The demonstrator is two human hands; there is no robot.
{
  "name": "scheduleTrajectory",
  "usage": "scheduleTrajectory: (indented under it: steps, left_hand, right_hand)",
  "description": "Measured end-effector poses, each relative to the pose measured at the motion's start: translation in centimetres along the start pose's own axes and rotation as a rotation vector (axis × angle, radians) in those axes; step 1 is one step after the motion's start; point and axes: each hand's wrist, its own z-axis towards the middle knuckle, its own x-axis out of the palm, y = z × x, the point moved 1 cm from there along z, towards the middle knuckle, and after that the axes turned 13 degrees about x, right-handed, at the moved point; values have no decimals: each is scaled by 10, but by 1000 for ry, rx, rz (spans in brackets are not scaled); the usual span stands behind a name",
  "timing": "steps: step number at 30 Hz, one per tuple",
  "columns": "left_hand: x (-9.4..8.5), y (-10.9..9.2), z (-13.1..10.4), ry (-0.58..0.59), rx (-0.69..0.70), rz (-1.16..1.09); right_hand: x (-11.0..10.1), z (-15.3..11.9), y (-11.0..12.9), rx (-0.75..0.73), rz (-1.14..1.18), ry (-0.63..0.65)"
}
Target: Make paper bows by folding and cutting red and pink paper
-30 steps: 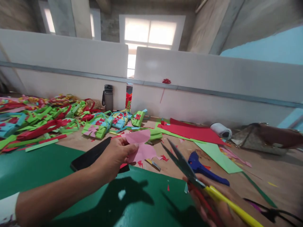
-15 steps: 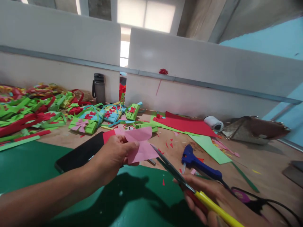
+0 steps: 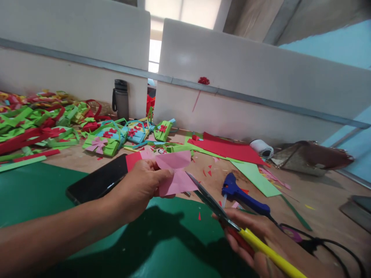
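Note:
My left hand [image 3: 145,183] pinches a piece of pink paper [image 3: 178,181] between thumb and fingers, above the green mat [image 3: 162,231]. The paper has a notch cut into its right side. In my right hand [image 3: 246,231] is a pair of scissors [image 3: 214,206] with a yellow and a red handle, the fingers wrapped round the handles. The blades point up and left, their tips right at the paper's right edge. A black phone [image 3: 98,179] lies behind my left wrist, with red paper [image 3: 132,160] at its far end.
A blue glue gun [image 3: 246,197] and its cable lie beyond my right hand. Green and blue paper bags [image 3: 100,144] sit at the back left, near a grey bottle [image 3: 121,100]. Red sheets [image 3: 228,148], a white roll [image 3: 261,149] and a handbag [image 3: 310,158] line the back right.
The pink paper in my left hand has shifted slightly right relative to the scissors. The whole view has tilted a little downward. Both hands keep their hold.

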Motion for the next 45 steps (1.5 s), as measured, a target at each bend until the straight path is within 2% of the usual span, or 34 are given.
scheduleTrajectory:
  steps: [10, 19, 26, 38, 45]
  left_hand:
    - [-1, 1, 0, -6, 17, 21]
    - [-1, 0, -1, 2, 39, 26]
    - [0, -3, -2, 2, -8, 20]
    - [1, -2, -3, -14, -8, 0]
    - [1, 2, -1, -26, -12, -10]
  right_hand:
    - [2, -10, 21, -80, -43, 11]
    - [0, -1, 4, -103, -112, -53]
    - [-1, -3, 14, -145, -168, -77]
    - [-4, -4, 14, -229, -186, -98]
    - [-4, -4, 16, -153, -202, -61]
